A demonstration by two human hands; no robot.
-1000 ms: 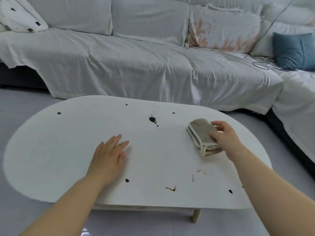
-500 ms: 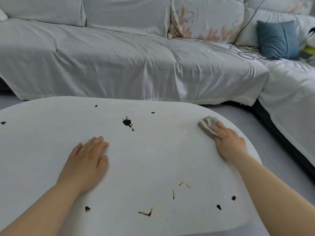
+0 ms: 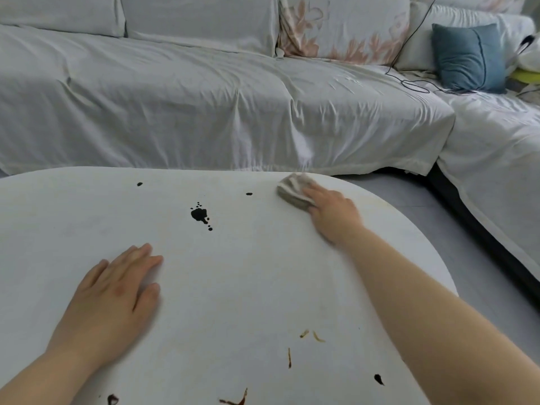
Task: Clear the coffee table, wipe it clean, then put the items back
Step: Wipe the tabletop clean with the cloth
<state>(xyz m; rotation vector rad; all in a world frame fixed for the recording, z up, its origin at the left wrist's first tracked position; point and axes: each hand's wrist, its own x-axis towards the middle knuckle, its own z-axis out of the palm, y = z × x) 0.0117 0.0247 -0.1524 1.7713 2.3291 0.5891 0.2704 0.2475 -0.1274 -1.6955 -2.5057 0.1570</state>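
The right hand (image 3: 331, 211) lies palm-down on a folded grey-beige cloth (image 3: 292, 191), fingers extended over it and pressing it to the tabletop; this is a flat press, not a closed fist, with the cloth pinned beneath the fingers. The cloth sits at the far right of the white oval coffee table (image 3: 239, 273), close to its far edge. The hand and cloth are blurred, which suggests a wiping stroke under way. The left hand (image 3: 117, 293) rests flat and spread on the near left part of the table, holding nothing; judged to be bracing.

Condition of the surface: no items stand on the table in view, so the clearing step appears complete. Wiping is judged to be at an early stage. Unwiped marks noted:
- a large black splatter (image 3: 200, 214) with satellite droplets, centre far, left of the cloth and apart from it;
- a small black drop (image 3: 249, 194) just left of the cloth;
- another black drop (image 3: 139, 184) further left, near the far edge;
- reddish-brown streaks (image 3: 289, 358) and crumbs near right;
- a dark drop (image 3: 379, 379) at the near right;
- dark red smears (image 3: 112, 399) along the near edge, partly cut off.

Outstanding: the greater part of the wipe, then return of the items. Those items are not identifiable in view. Beyond the table stands a sheet-covered sofa (image 3: 204, 112) with a blue cushion (image 3: 467, 57) at far right.
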